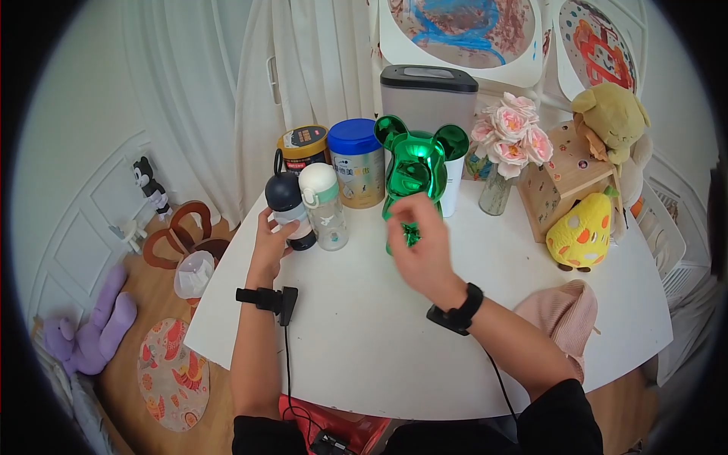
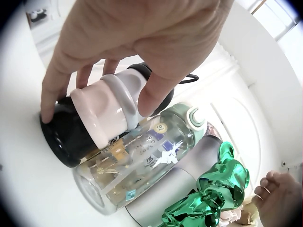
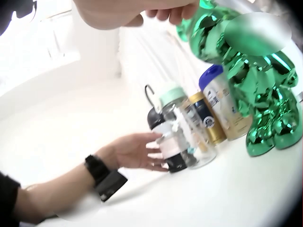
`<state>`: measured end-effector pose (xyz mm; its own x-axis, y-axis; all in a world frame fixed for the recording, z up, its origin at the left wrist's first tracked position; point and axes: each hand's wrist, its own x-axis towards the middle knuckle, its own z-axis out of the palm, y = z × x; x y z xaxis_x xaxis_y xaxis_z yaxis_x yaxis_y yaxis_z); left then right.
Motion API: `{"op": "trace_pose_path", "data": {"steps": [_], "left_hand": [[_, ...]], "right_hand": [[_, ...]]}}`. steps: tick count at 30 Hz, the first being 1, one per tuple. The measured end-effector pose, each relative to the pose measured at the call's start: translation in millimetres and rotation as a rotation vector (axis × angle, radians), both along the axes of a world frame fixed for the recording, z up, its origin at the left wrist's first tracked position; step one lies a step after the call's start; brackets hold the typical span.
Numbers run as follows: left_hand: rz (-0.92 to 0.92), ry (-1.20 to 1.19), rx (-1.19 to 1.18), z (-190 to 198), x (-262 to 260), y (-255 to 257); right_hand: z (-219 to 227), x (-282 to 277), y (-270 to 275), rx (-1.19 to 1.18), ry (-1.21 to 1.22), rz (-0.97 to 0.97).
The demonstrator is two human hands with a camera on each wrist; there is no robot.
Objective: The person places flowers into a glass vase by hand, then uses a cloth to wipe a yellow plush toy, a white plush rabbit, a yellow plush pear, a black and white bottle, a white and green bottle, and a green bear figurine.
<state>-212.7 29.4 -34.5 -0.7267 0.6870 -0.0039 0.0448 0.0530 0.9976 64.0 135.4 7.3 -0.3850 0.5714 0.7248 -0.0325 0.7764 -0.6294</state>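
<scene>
My left hand (image 1: 267,244) grips a bottle (image 1: 283,194) with a dark lid, a carry loop, a pale pink-and-white middle and a black base. In the left wrist view the thumb lies along one side of this bottle (image 2: 98,113) and the fingers reach round the other. Right beside it stands a clear bottle (image 1: 331,221) with a white and mint-green lid. My right hand (image 1: 422,246) hovers in front of a shiny green bear figurine (image 1: 417,173), its fingers loosely bent and nothing seen in them. That hand hides part of the figurine's body in the head view.
Behind the bottles stand a blue-lidded can (image 1: 356,163), a yellow-and-black tub (image 1: 305,144) and a grey bin-like container (image 1: 428,98). To the right are pink flowers (image 1: 509,133) in a glass vase, a wooden box (image 1: 557,171), a yellow pear plush (image 1: 582,233) and a pink cloth (image 1: 561,315).
</scene>
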Motion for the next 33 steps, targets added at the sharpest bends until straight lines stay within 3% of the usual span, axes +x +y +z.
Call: {"op": "trace_pose_path", "data": {"steps": [1, 4, 6, 8, 12, 17, 19, 21, 22, 23, 25, 28, 30, 33], "left_hand": [[-0.004, 0.006, -0.005, -2.5, -0.8, 0.8], [-0.078, -0.013, 0.024, -3.4, -0.1, 3.1], [-0.100, -0.027, 0.041, -3.6, 2.8, 3.8], [-0.129, -0.062, 0.046, -3.0, 4.7, 4.0], [-0.140, -0.081, 0.064, -2.6, 6.9, 4.1], [-0.145, -0.109, 0.114, -3.2, 7.3, 1.7], [-0.012, -0.073, 0.113, -21.4, -8.9, 5.6], [0.199, -0.041, 0.308, -26.1, -17.5, 5.1], [0.316, 0.014, 0.406, -21.7, -19.4, 3.1], [0.409, 0.067, 0.489, -20.4, -25.1, 2.1], [0.406, 0.152, 0.590, 1.5, -8.5, -11.5], [0.185, 0.088, 0.652, 40.3, 52.8, -24.3], [-0.256, 0.052, 0.581, 56.5, 105.4, -26.4], [-0.585, 0.296, 0.411, 66.7, 176.3, -20.0]], "right_hand": [[-1.0, -10.2, -8.8, -0.012, -0.190, 0.186], [-17.8, -63.7, -12.3, -0.079, -0.125, 0.130], [-32.9, -96.2, -1.6, -0.172, -0.076, -0.059], [-32.5, -108.7, 4.6, -0.228, -0.112, -0.033], [-35.0, -114.1, 19.7, -0.299, -0.208, 0.041], [-28.8, -110.2, 11.3, -0.297, -0.237, -0.037], [-22.8, -97.7, 1.9, -0.309, -0.247, -0.105], [-17.5, -70.2, -13.3, -0.034, -0.330, -0.045], [-13.4, -47.0, -20.4, -0.049, -0.336, -0.083], [-7.3, -18.5, -29.3, 0.022, -0.463, 0.056], [18.4, 41.0, -47.3, 0.067, -0.730, 0.231], [39.9, 135.2, -48.9, 0.136, -0.938, 0.201], [52.5, 198.8, -37.1, 0.200, -0.931, 0.120], [57.9, 285.0, -28.0, 0.099, -1.024, 0.038]]}}
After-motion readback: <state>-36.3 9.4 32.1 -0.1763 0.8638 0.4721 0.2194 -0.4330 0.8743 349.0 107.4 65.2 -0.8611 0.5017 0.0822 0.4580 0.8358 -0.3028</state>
